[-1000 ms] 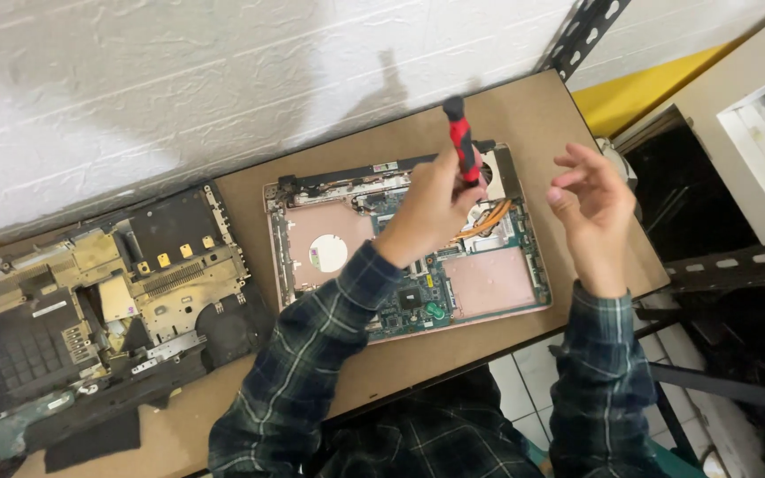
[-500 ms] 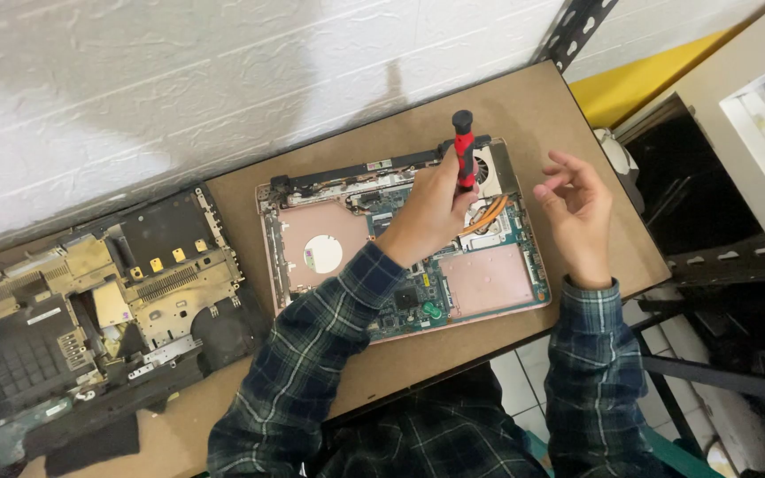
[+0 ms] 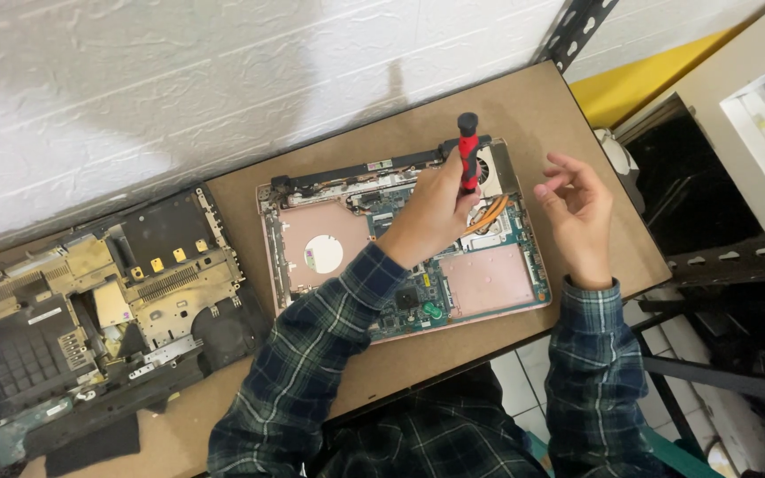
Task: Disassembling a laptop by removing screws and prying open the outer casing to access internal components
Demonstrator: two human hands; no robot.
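Left hand (image 3: 431,212) has stood the screwdriver (image 3: 467,150) more upright.

You've got two hands in view, left hand (image 3: 431,217) and right hand (image 3: 577,217), one red-and-black screwdriver (image 3: 468,152), one opened pink laptop base (image 3: 400,243), one stripped dark chassis (image 3: 90,301), one brown table (image 3: 524,102)

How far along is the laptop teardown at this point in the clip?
Done: the pink laptop base lies open with its cover off, and a stripped dark chassis sits beside it. In hand: the left hand holds a red-and-black screwdriver upright near the fan; the right hand hovers open, holding nothing. Left: the circuit board, the copper heat pipes and the fan are in place.
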